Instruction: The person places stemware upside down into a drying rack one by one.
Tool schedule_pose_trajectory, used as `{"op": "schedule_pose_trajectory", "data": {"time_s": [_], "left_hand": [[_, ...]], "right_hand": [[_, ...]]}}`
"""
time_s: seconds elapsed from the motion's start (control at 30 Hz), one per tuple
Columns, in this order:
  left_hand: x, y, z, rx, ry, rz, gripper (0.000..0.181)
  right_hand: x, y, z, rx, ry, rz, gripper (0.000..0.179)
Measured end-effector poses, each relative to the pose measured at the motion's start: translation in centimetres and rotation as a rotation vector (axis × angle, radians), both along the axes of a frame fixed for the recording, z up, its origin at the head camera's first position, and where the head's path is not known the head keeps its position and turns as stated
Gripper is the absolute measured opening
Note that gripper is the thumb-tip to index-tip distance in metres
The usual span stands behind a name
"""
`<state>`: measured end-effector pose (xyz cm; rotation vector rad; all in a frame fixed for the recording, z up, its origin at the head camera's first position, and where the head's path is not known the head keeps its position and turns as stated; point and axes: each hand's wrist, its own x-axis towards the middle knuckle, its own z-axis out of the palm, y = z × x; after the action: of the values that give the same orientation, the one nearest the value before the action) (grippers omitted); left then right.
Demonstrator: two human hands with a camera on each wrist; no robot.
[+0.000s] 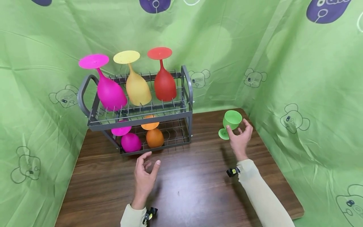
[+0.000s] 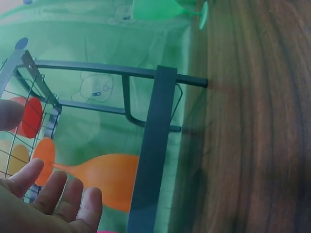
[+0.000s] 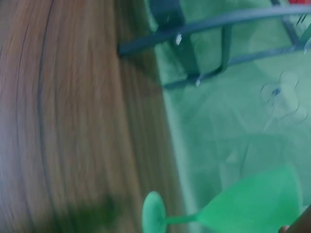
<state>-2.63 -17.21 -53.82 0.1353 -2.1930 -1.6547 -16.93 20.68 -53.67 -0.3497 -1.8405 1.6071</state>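
My right hand grips a green plastic goblet by its bowl, thumb on the near left and fingers on the right. The goblet has its mouth up; whether its foot touches the table I cannot tell. In the right wrist view the goblet shows its foot, stem and bowl, with a fingertip at the bowl. My left hand hovers in front of the rack, fingers loosely bent and holding nothing. In the left wrist view its fingers appear before an orange goblet.
A grey two-tier dish rack stands at the table's back left. Upside down on top are magenta, yellow and red goblets. Below sit a magenta goblet and an orange one. Green curtains enclose the wooden table.
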Motion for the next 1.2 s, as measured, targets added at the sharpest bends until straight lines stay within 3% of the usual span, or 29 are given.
{"op": "schedule_pose_trajectory", "data": {"time_s": [0.23, 0.47, 0.53, 0.83, 1.2], "left_hand": [[0.3, 0.9, -0.2, 0.017, -0.004, -0.018, 0.046], [1.4, 2.5, 2.4, 0.03, -0.02, -0.041, 0.039], [1.5, 2.8, 2.6, 0.036, -0.022, -0.055, 0.037], [1.0, 2.4, -0.7, 0.013, -0.06, -0.068, 0.04], [1.1, 1.8, -0.9, 0.012, -0.054, -0.112, 0.037]], "right_hand": [[-2.3, 2.3, -2.9, 0.043, -0.104, -0.015, 0.093], [-3.7, 3.3, -4.8, 0.053, -0.177, 0.009, 0.103], [-3.9, 3.5, -5.0, 0.037, -0.178, 0.03, 0.102], [-4.2, 3.5, -5.1, -0.005, -0.146, 0.067, 0.088], [-3.0, 2.5, -3.9, 0.028, -0.115, 0.122, 0.086]]}}
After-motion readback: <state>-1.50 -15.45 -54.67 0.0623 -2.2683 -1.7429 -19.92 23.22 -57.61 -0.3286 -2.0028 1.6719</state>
